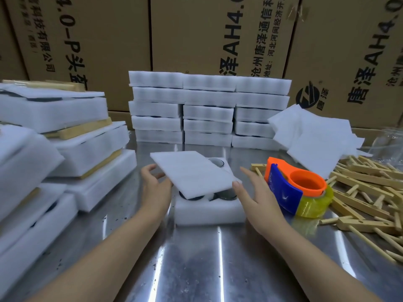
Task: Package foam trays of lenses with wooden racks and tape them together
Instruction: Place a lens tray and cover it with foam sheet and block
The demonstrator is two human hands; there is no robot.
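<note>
A white foam tray (209, 210) with dark round lenses (226, 196) lies on the steel table in front of me. A thin white foam sheet (193, 173) lies askew over it, leaving lenses showing at the front and back right. My left hand (153, 184) holds the sheet's left edge, thumb on top. My right hand (254, 192) has straight fingers, the thumb touching the sheet's right corner. An orange and blue tape dispenser (294, 188) with yellow tape stands just right of my right hand. Wooden racks (370, 192) lie piled at the right.
Stacked foam trays (207, 110) stand in rows at the back. Finished bundles of foam and wood (65, 131) are piled on the left. Loose foam sheets (311, 136) lie at the back right. Cardboard boxes (196, 29) form a wall behind the steel table (196, 269).
</note>
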